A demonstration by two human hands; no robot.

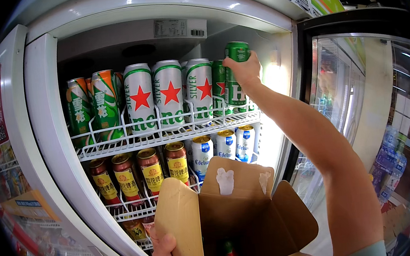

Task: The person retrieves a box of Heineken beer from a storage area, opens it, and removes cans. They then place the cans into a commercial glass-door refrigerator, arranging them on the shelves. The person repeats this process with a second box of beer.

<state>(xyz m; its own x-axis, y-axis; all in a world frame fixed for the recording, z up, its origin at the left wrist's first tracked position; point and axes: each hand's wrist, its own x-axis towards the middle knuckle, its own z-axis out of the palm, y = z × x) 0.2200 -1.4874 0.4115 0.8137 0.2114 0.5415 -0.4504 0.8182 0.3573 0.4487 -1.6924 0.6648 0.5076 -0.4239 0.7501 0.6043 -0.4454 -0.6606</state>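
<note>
My right hand (248,67) grips a green Heineken beer can (236,49) at the right end of the fridge's upper wire shelf (176,136). The can is upright, in front of or above other green cans (217,77); my fingers hide part of it. At the lower left, my left hand (166,248) holds the outside of an open cardboard box (258,215) by its side. The box's flaps stand spread, two of its torn patches showing white. Deep in its dark inside is a green can (231,255) with a red star; the rest of the contents is hidden.
Tall silver cans (170,90) and green-and-orange cans (105,100) stand left along the upper shelf. Below are brown-and-yellow cans (150,170) and white-and-blue cans (226,144). A white door frame (53,124) bounds the left; the open glass door (329,90) is at right.
</note>
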